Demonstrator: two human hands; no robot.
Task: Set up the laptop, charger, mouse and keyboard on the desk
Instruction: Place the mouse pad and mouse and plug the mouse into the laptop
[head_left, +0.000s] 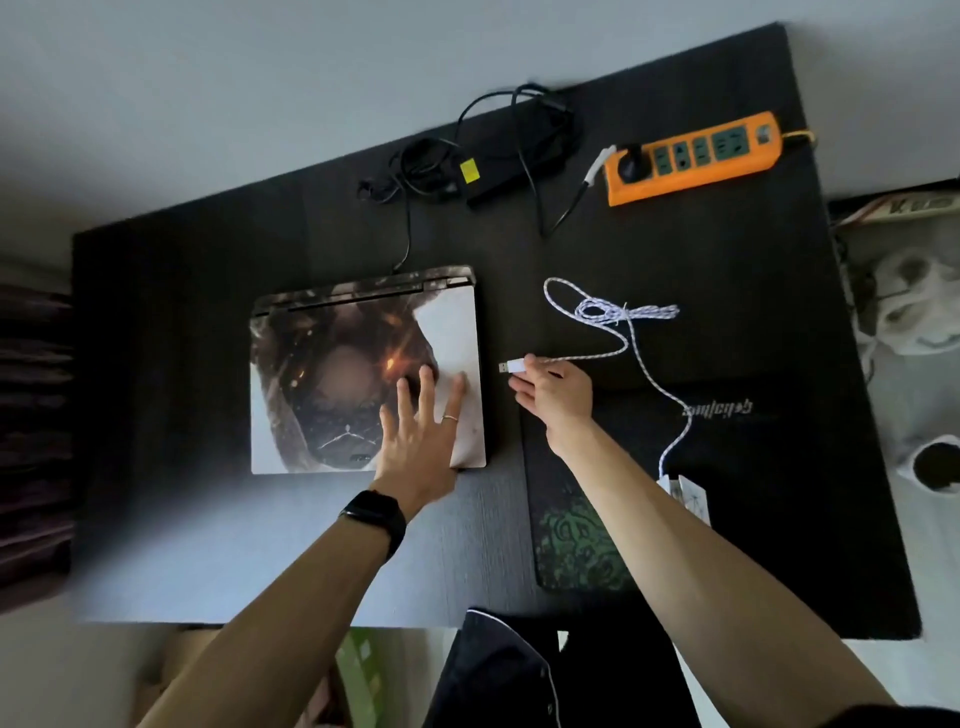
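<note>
Head view looks down on a dark worktop (208, 519) where the closed laptop (337, 364) lies flat, its hinge edge away from the person. The left hand (421, 436) rests flat and released on the lid near the right front corner, fingers spread, grasping nothing — it seems to steady the machine. The right hand's (556, 395) grip is pinched on the white USB plug (511, 367), held just beside the laptop's right edge, apart from it.

The step in hand looks like plugging a peripheral's lead into a side port. The plug's long axis runs left to right, metal tip pointing at the laptop's side; its braided white cable (613, 314) trails off to the right in a loose bundle, then down towards a white device (685, 493) half hidden by the forearm — mouse or not, I cannot tell. The next move calls for keeping the tip level and lined up with a port, which is not visible from here.

The charger brick (488, 179) sits at the far edge, its lead reaching the laptop's rear, beside an orange power strip (691, 158).
</note>
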